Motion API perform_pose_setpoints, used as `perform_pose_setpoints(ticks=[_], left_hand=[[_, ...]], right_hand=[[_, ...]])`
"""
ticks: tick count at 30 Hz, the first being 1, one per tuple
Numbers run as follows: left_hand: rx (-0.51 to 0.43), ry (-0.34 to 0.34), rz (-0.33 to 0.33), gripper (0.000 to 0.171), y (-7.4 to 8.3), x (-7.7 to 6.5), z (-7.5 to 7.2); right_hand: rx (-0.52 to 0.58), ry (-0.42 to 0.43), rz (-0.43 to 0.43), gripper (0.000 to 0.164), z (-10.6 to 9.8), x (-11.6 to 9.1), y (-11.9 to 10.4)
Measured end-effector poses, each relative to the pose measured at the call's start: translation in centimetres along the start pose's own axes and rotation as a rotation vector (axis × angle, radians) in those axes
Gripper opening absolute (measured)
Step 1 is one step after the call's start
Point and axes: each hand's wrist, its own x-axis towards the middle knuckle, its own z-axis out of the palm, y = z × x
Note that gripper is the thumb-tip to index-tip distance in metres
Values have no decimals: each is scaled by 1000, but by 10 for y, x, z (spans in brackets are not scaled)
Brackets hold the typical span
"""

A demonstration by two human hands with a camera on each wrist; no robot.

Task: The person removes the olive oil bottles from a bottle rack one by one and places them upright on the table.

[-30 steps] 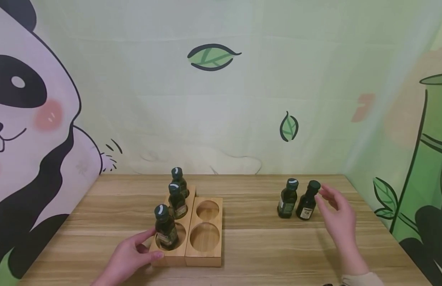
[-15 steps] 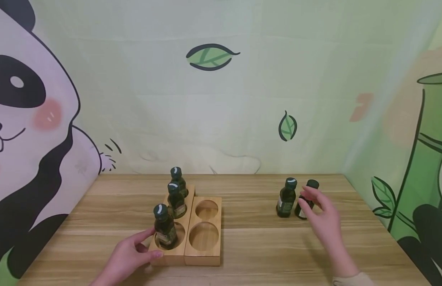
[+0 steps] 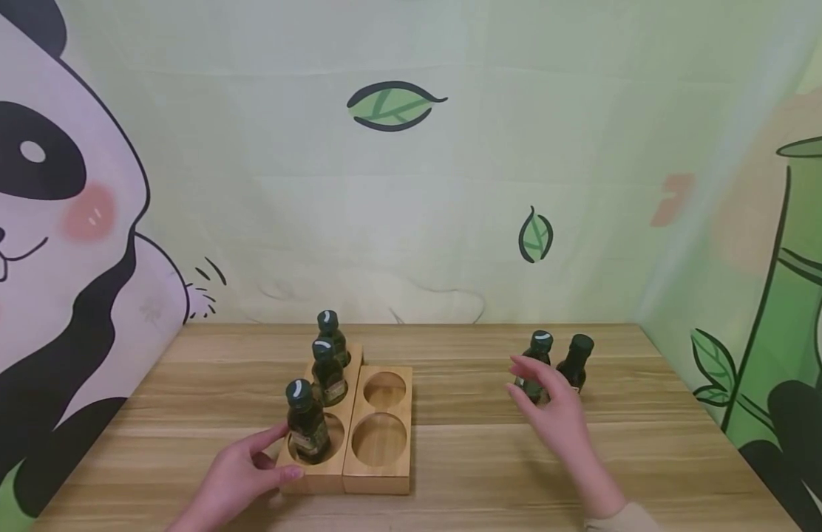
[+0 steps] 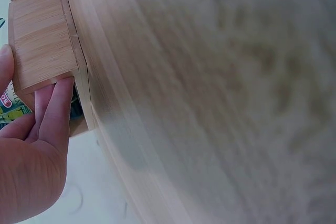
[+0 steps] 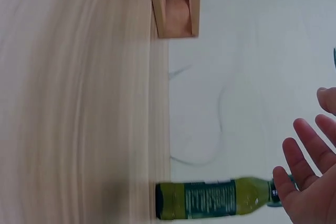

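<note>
My left hand (image 3: 241, 473) holds the front left corner of a wooden bottle rack (image 3: 378, 485), thumb at the front and fingers along the side. In the left wrist view, the fingers (image 4: 55, 114) lie against the rack's wooden edge (image 4: 42, 35). Three small dark green bottles stand in the rack's left row, the nearest bottle (image 3: 307, 428) beside my left hand. At the right, my right hand (image 3: 557, 406) hovers with fingers spread before a capped green bottle (image 3: 541, 346), partly hiding it. The right wrist view shows that labelled bottle (image 5: 210, 199) with fingertips near its cap.
Another dark bottle (image 3: 577, 362) stands just right of my right hand. Two round wells, a small well (image 3: 386, 390) and a larger well (image 3: 379, 440), form the rack's right row. A printed cloth (image 3: 284, 185) backs the wooden table (image 3: 464, 451).
My right hand has moved left, from beside the rightmost bottle, past it, to the front of the other bottle. The left hand and rack have stayed in place.
</note>
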Motion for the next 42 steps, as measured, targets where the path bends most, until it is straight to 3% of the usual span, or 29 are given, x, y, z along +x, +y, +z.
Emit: perform_pose_setpoints(ticks=[5, 14, 26, 34, 42], left_hand=[[4, -8, 3, 89, -1, 1, 0], [-16, -5, 0, 88, 1, 0, 0], [-3, -7, -4, 89, 2, 0, 0], [-2, -14, 3, 90, 0, 1, 0], [-9, -2, -1, 89, 1, -1, 0]], right_hand=[[23, -11, -30, 44, 16, 1, -2], [95, -89, 29, 44, 42, 0, -14], [178, -154, -36, 48, 77, -2, -36], [213, -232, -5, 48, 94, -4, -52], [235, -288, -64, 48, 111, -5, -68]])
